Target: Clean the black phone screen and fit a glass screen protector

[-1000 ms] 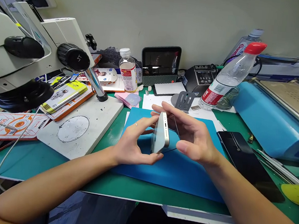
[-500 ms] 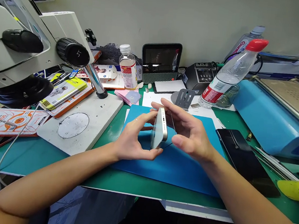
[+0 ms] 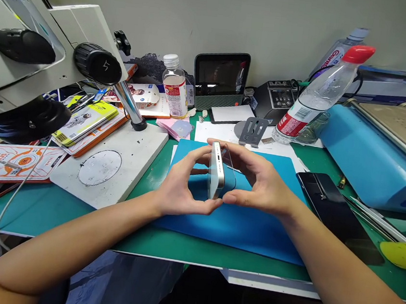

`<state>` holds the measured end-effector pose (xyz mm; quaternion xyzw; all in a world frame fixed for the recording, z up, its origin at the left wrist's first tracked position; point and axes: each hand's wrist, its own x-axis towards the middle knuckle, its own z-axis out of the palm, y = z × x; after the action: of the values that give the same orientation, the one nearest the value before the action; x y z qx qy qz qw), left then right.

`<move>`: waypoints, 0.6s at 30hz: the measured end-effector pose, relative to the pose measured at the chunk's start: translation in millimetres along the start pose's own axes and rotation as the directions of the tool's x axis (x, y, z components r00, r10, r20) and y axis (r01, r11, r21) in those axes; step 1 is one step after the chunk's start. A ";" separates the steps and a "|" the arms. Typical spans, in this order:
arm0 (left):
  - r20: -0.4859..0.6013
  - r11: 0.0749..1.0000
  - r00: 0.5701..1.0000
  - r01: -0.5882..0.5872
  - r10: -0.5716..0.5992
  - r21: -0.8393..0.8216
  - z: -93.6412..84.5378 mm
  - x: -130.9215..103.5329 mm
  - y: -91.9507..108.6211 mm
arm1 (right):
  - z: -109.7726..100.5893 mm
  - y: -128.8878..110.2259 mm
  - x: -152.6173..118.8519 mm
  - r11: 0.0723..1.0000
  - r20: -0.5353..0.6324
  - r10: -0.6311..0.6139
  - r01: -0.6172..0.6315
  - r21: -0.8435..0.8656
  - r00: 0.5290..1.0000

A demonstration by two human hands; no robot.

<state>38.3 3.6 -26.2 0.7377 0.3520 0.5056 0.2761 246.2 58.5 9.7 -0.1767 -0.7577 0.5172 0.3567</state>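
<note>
A phone (image 3: 217,170) stands on edge in the air over the blue mat (image 3: 231,232), its port edge facing me. My left hand (image 3: 185,184) grips it from the left, thumb at the lower end and fingers at the upper end. A thin clear sheet with a dark outline (image 3: 232,167) stands just right of the phone, nearly touching it. My right hand (image 3: 258,182) holds that sheet, thumb low and fingers high. The far fingertips of both hands are partly hidden behind the phone.
A microscope (image 3: 34,66) with a white base stands at the left. Behind the mat are a phone stand (image 3: 253,131), a small screen (image 3: 221,76) and a red-capped bottle (image 3: 314,96). At the right lie a dark phone (image 3: 331,204) and a blue machine (image 3: 372,160).
My right hand has brought the clear sheet closer to the phone, and its thumb has moved left near the left thumb. The view has shifted slightly.
</note>
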 end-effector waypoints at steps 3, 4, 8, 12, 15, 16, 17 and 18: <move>0.008 1.000 1.000 0.001 -0.001 -0.007 -0.5 0.0 0.2 | 1.0 0.7 0.6 1.000 -0.005 -0.013 0.013 -0.026 1.000; 0.021 1.000 1.000 -0.004 0.005 -0.015 -0.9 -0.1 0.1 | 1.2 0.1 0.5 0.999 -0.009 -0.020 0.020 -0.026 1.000; 0.034 0.997 0.999 -0.029 0.031 -0.076 -3.9 -1.4 0.1 | -5.9 -9.7 -1.0 0.998 -0.019 -0.023 0.022 -0.061 1.000; 0.045 0.989 0.999 0.030 -0.024 -0.144 -6.5 -3.1 2.4 | -27.3 -21.9 -3.7 0.981 -0.119 -0.003 -0.020 -0.193 0.993; 0.075 0.977 0.995 0.075 -0.061 -0.201 -5.7 -4.2 3.1 | -40.8 -19.4 -6.4 0.971 -0.315 0.015 -0.089 -0.220 0.949; 0.092 0.972 0.993 0.091 -0.072 -0.218 -5.0 -4.6 3.0 | -43.0 -16.3 -7.3 0.973 -0.380 0.013 -0.100 -0.208 0.925; 0.119 0.966 0.989 0.109 -0.083 -0.233 -4.3 -5.0 2.8 | -44.1 -12.7 -8.1 0.976 -0.431 0.006 -0.099 -0.194 0.902; 0.158 0.961 0.983 0.130 -0.093 -0.245 -4.0 -5.4 2.9 | -44.3 -8.9 -8.7 0.980 -0.470 -0.011 -0.084 -0.180 0.882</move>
<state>34.0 -2.2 -25.7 0.7099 0.3045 0.4752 0.4212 285.1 78.4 24.1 -0.3448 -0.6924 0.3891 0.5003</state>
